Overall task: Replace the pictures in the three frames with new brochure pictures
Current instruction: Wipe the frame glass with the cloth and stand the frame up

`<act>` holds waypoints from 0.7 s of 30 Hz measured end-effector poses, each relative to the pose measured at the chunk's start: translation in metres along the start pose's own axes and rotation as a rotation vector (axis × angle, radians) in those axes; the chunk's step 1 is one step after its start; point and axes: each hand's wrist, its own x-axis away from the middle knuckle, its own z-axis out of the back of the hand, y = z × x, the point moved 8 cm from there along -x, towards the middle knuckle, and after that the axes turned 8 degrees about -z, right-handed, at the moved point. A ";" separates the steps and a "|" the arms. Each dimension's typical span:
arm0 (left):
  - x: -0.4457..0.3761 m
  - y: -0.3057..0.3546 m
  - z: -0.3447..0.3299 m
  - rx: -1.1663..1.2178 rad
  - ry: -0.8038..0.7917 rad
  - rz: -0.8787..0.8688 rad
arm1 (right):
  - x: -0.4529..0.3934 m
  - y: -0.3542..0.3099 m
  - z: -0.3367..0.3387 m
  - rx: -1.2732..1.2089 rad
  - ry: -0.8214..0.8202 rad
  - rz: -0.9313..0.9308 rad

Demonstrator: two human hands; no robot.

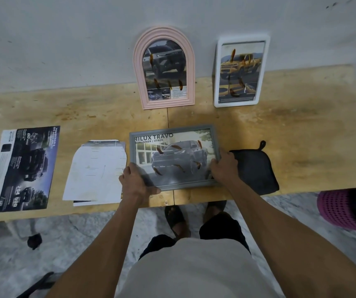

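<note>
On the wooden table [280, 125], both hands grip the grey frame [174, 127] between loose papers [95, 173] and a dark cloth [256, 168].

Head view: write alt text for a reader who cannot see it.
A person's left hand and right hand grip the near corners of a grey frame holding a truck picture, on a wooden table. A pink arched frame and a white frame lean against the wall behind; brochure pages lie left.
</note>
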 end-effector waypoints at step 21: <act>-0.002 -0.001 0.000 -0.054 -0.043 -0.006 | 0.005 0.069 0.020 0.392 0.202 -0.218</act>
